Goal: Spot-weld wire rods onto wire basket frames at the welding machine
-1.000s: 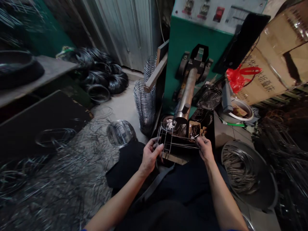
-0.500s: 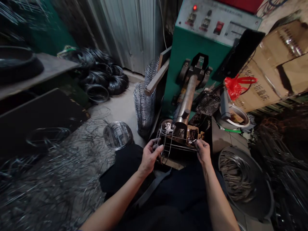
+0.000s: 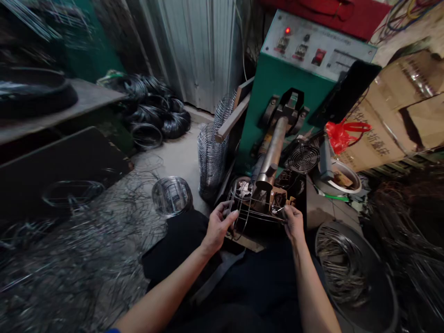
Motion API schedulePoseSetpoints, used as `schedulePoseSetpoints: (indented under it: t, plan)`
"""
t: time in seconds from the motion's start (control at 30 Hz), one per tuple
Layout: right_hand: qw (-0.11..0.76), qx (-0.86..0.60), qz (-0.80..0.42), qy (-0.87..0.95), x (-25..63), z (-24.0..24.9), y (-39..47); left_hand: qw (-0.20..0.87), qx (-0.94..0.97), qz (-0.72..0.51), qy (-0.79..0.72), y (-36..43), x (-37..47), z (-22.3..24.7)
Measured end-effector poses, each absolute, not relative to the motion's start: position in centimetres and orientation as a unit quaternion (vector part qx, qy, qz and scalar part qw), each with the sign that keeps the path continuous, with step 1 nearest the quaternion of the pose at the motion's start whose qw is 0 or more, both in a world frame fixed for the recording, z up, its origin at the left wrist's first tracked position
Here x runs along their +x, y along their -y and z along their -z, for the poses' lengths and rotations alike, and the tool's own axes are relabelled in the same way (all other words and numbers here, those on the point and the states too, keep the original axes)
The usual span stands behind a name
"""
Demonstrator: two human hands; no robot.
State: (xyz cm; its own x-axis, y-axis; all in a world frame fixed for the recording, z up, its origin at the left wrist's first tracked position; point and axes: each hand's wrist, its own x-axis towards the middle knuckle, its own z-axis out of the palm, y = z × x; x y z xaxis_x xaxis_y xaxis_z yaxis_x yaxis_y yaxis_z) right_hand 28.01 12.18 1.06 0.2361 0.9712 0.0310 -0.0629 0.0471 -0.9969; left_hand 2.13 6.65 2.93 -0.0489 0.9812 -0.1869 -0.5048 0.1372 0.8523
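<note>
My left hand is closed on the left part of a wire frame made of thin metal rods with curved ends. At the frame's right end, my right hand pinches the rod ends between thumb and fingers. The frame lies roughly level above my lap, just below the thick metal cylinder of a green machine. A small cardboard box and a round dish with white scraps sit behind the wires.
Stacked wire rings stand left of the machine, near a flat round wire bundle. Loose wires cover the floor at left. A dark basin holding metal rods is at right, below a white bowl.
The whole view has shifted, so the machine and surroundings appear slightly lower and further right. Both hands keep their hold on the wire frame, which stays below the cylinder.
</note>
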Motion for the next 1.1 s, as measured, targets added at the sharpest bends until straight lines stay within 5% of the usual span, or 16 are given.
schedulePoseSetpoints:
  t: [0.67,0.73,0.9,1.1]
  plan:
    - [0.542,-0.517,-0.467,0.469,29.5,-1.3,-10.9,0.636,0.265,-0.580,-0.434,-5.7,2.2,-4.4]
    - [0.500,-0.518,-0.483,0.498,30.4,-1.5,-8.8,0.659,0.243,-0.557,-0.443,-4.1,1.1,-5.6]
    - [0.226,-0.596,-0.565,0.525,32.1,-1.7,-3.7,0.760,0.311,-0.434,-0.371,-0.7,-4.2,-9.0]
    - [0.147,-0.581,-0.605,0.524,30.7,-0.3,-1.5,0.779,0.303,-0.412,-0.364,0.4,-6.6,-6.7]
